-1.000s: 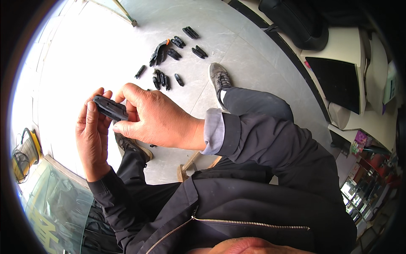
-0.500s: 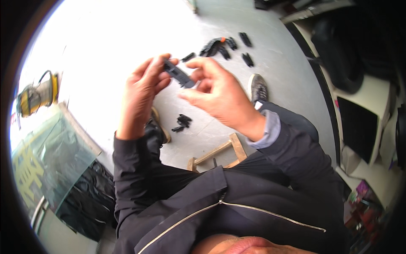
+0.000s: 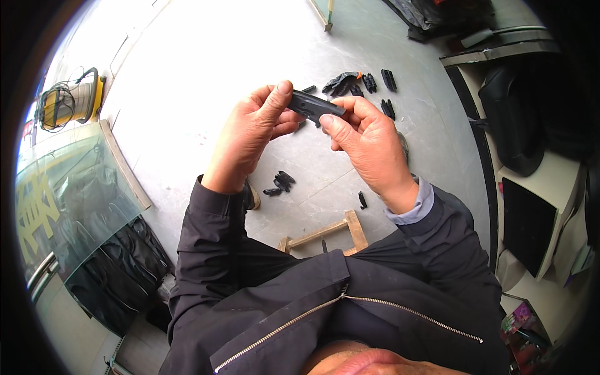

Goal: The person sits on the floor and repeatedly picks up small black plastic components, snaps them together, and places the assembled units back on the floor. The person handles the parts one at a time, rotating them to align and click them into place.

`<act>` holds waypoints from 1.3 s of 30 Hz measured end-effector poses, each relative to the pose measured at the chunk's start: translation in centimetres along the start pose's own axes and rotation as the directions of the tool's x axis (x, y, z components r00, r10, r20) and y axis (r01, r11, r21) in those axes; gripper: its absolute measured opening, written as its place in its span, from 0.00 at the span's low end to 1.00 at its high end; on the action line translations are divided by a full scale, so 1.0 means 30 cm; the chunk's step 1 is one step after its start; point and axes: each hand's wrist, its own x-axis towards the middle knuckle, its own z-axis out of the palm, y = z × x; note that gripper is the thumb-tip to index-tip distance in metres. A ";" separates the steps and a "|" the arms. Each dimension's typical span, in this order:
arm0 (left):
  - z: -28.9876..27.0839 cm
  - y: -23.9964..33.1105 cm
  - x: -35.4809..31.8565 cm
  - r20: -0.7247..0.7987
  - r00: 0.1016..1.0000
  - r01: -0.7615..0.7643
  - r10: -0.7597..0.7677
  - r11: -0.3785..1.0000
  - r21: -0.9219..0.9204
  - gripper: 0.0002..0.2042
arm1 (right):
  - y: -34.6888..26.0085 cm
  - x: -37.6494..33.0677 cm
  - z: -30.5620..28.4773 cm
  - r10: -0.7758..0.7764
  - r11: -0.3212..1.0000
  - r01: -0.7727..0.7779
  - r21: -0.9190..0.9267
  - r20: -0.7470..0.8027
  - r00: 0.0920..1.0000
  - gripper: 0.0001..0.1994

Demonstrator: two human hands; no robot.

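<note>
I held the black plastic part (image 3: 315, 106) up in front of me, over the grey floor (image 3: 206, 81), with both hands. My left hand (image 3: 250, 134) pinched its left end, thumb on top and the fingers (image 3: 284, 119) curled under; my right hand (image 3: 369, 147) pinched the right end between thumb and forefinger. Both sets of fingers were closed on the piece, not spread.

To do this well, I judged that the grip should stay at the two ends, so that the middle of the piece stayed open to view and could be turned. A light, even pinch seemed better than a hard squeeze, since a thin strip like this might flex or spring out. Keeping it close above my lap seemed wise too, as a dropped piece would land among the others and be hard to tell apart.

The part was small, flat and elongated, dark and matte, lying nearly level with a slight tilt down to the right. I could not make out finer detail on its face.

Below my hands, a small cluster of black pieces (image 3: 279, 182) lay on the floor, and a single one (image 3: 362, 200) lay near the wooden stool frame (image 3: 325, 232). A larger scatter of black pieces (image 3: 362, 84) lay further off.
</note>
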 end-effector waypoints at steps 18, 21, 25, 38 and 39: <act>0.003 0.001 0.003 0.045 0.999 -0.010 0.014 0.997 -0.073 0.23 | 0.021 0.009 -0.023 0.037 0.968 -0.038 0.246 0.011 0.999 0.18; 0.002 0.005 -0.004 0.084 0.996 -0.027 0.031 0.998 -0.049 0.20 | 0.019 0.011 -0.022 0.015 0.964 -0.008 0.266 -0.023 1.000 0.18; 0.008 0.004 -0.017 0.188 0.980 -0.069 0.066 0.998 0.007 0.18 | 0.008 0.008 -0.023 -0.010 0.977 0.017 0.212 -0.033 0.999 0.15; 0.042 -0.036 -0.024 0.270 0.934 -0.234 0.235 0.971 -0.035 0.15 | 0.014 0.005 -0.004 -0.272 0.959 0.266 -0.093 -0.058 0.961 0.10; 0.049 -0.044 -0.024 0.264 0.929 -0.250 0.257 0.966 -0.061 0.15 | 0.014 0.004 -0.003 -0.285 0.954 0.278 -0.108 -0.055 0.957 0.10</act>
